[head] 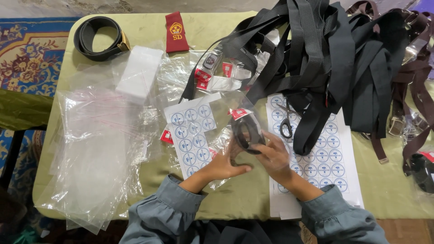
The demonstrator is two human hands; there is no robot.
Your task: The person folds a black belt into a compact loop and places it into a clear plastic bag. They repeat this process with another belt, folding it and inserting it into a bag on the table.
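A coiled black belt [246, 132] sits inside a clear plastic bag [226, 118] with a red label at its top. My left hand [224, 165] grips the bag from below and left. My right hand [272, 156] holds the coil and bag from the right. Both hands meet over the green table [244, 199], just above its near edge. Under the bag lies a sheet of round blue-and-white stickers [190, 133].
A second, larger sticker sheet [325, 158] lies to the right with scissors [286, 122] on it. A heap of black straps [316, 58] and brown belts [416, 86] fills the far right. Clear bags [99, 149] pile at left. A rolled belt [97, 38] sits far left.
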